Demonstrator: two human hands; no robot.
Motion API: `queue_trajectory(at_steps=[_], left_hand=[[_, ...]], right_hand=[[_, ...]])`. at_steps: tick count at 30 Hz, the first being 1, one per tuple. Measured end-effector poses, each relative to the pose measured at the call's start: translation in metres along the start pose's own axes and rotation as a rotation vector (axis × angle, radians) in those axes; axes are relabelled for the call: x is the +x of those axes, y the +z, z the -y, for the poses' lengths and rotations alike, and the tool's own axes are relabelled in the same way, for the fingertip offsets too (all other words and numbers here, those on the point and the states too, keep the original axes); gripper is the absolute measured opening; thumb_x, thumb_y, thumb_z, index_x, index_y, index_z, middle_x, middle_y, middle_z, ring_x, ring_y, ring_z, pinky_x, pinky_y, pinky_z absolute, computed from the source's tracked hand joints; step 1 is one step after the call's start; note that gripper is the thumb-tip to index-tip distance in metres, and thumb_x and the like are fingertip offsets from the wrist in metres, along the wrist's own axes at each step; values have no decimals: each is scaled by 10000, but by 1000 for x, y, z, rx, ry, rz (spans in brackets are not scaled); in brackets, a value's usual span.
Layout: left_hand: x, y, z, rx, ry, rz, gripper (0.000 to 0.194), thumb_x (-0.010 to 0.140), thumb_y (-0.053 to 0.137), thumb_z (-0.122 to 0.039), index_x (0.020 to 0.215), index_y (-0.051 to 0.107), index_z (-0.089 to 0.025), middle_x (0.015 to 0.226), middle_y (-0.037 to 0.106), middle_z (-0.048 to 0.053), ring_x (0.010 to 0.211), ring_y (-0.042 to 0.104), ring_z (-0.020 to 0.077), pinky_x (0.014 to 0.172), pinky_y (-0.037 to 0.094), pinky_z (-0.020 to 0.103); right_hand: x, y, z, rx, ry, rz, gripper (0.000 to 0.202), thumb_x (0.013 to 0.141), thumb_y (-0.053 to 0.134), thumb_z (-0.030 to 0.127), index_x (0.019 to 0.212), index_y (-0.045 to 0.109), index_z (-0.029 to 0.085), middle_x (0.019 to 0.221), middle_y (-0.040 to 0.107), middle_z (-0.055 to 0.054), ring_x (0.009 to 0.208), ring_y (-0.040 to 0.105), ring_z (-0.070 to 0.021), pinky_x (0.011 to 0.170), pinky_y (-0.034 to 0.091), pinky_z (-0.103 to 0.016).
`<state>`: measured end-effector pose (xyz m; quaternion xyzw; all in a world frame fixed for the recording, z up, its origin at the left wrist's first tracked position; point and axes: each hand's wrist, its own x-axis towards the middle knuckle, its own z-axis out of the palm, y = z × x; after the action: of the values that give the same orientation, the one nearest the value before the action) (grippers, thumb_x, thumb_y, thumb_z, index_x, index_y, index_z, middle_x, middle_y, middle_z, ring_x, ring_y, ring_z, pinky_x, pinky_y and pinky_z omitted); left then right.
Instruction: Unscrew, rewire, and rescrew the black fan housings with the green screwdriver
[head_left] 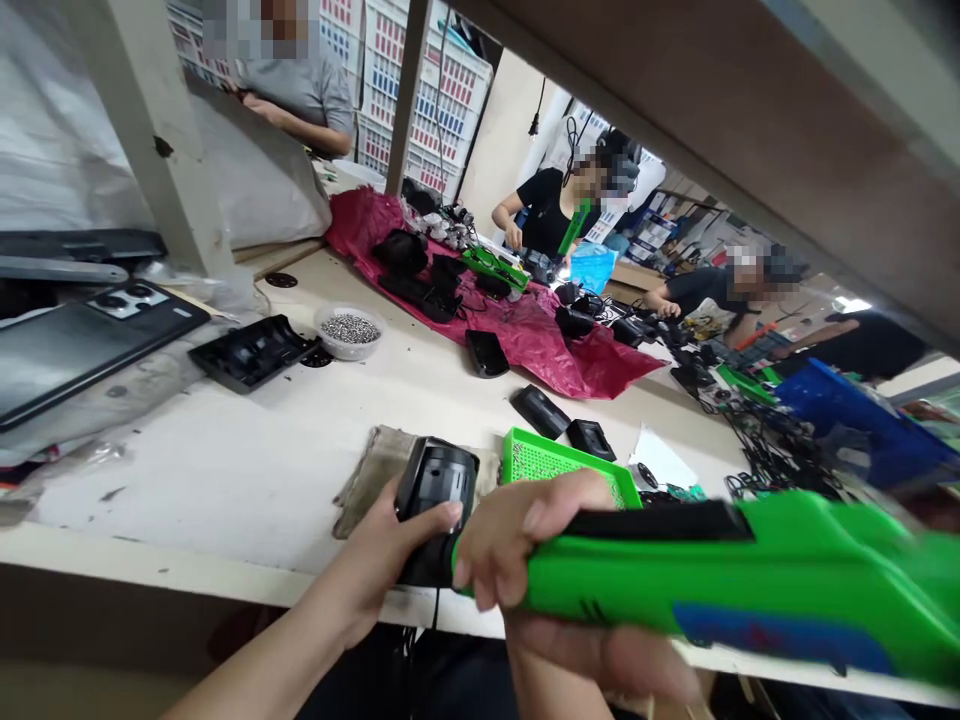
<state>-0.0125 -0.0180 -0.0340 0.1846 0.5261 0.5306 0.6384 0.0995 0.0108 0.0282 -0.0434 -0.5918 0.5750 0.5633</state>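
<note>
My left hand (pixel 401 545) is closed round a black plastic housing (pixel 439 480), with the thumb lying across its front. My right hand (pixel 517 530) wraps the near end of a long bright green tool body (pixel 637 575), which has a black strip on top and a blue patch on its side. The tool's kind is not clear. Its left end meets the black housing; whether they are joined is hidden by my fingers. Skin beneath the tool is smeared by motion. Behind my hands lie a grey-brown cloth (pixel 367 490) and a green perforated basket (pixel 517 450).
A bowl of small metal parts (pixel 349 330) and a black half-shell (pixel 251 355) stand left of centre, near a phone (pixel 97 340). Black parts lie on pink plastic sheeting (pixel 600 370). Tangled cables (pixel 765 450) are at right. A shelf beam (pixel 750 160) crosses overhead. Co-workers sit opposite.
</note>
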Motion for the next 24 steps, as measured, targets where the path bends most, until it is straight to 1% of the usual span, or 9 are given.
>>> queue_trajectory(at_steps=[3,8,10,12,15,18,20,22,24], left_hand=[[-3,0,2,17,-20,47,506,645,774,-396,1089,641,-194,949,736,65,988,657,297,870,488,404],[8,-13,-7,-116,35,-65,612,642,821,-406,1196,613,-249,1075,731,59,1047,657,274,889,501,371],[14,-20,-15,-283,16,-134,520,745,729,-485,1191,628,-238,1135,721,67,1115,632,263,950,480,374],[18,-25,-24,-452,-10,-153,443,876,547,-538,1166,652,-220,1154,720,69,1163,609,245,1033,427,385],[17,-26,-32,-595,-10,-185,401,963,418,-448,1161,660,-196,1147,729,61,1185,599,213,1095,370,384],[13,-23,-31,-610,8,-181,365,958,459,-397,1200,644,-196,1190,714,51,1222,575,198,1084,387,356],[11,-20,-27,-576,11,-150,371,933,512,-402,1216,641,-201,1192,713,55,1217,580,210,1035,436,341],[9,-19,-22,-543,5,-121,374,902,566,-400,1200,656,-192,1151,729,70,1170,614,230,954,494,322],[9,-19,-18,-535,-20,-97,395,897,557,-441,1172,677,-183,1103,743,83,1108,650,243,882,531,314]], right_hand=[[-8,7,6,-54,46,91,303,969,446,498,1021,644,274,521,553,43,435,563,-152,476,553,-310],[-8,4,22,-169,-147,-320,334,929,494,536,1029,634,249,553,545,51,420,522,-126,446,511,-273],[-1,-12,25,-219,-215,-415,398,857,565,594,995,639,228,554,533,60,417,496,-107,455,498,-255],[4,-30,22,-282,-163,-454,410,824,593,593,1006,637,228,587,541,53,478,526,-117,516,516,-273],[-2,-43,8,-508,-110,-546,420,865,573,533,1171,603,246,909,635,-38,844,638,-205,790,538,-414],[-23,-34,-12,-858,-425,-679,377,928,515,373,1289,546,270,1299,529,-93,1252,485,-277,1085,334,-536],[-36,-25,-28,-1015,-271,-473,419,914,545,341,1326,518,272,1357,509,-110,1306,447,-313,1113,282,-582],[-42,-18,-43,-989,151,-227,634,845,653,387,1418,419,253,1433,468,-134,1330,437,-340,1097,331,-576],[-41,-16,-57,-826,480,-112,804,776,724,429,1462,356,228,1453,468,-143,1319,462,-338,1079,386,-527]])
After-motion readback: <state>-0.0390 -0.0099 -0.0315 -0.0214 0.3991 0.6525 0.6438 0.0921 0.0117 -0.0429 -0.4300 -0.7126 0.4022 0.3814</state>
